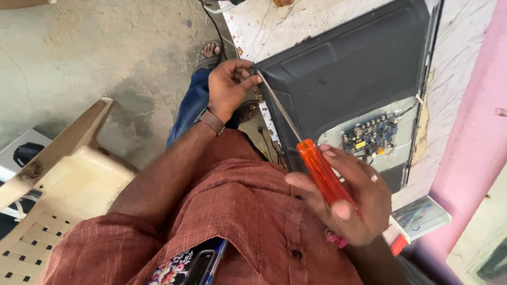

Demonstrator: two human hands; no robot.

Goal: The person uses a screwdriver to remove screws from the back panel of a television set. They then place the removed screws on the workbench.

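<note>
My right hand (348,203) grips the orange handle of a long screwdriver (319,171). Its thin metal shaft runs up and left to the corner of a black television back cover (359,63). My left hand (229,84), with a brown strap at the wrist, pinches that same corner where the shaft's tip ends. The set lies back-up on a worn white table (274,26). An opening in the cover exposes a circuit board (369,136) with small coloured parts.
A beige plastic chair (58,179) stands at the left on the concrete floor. A phone in a flowered case (193,266) sticks out of my shirt pocket. A pink wall (475,148) rises at the right. My sandalled foot (209,53) shows below the table edge.
</note>
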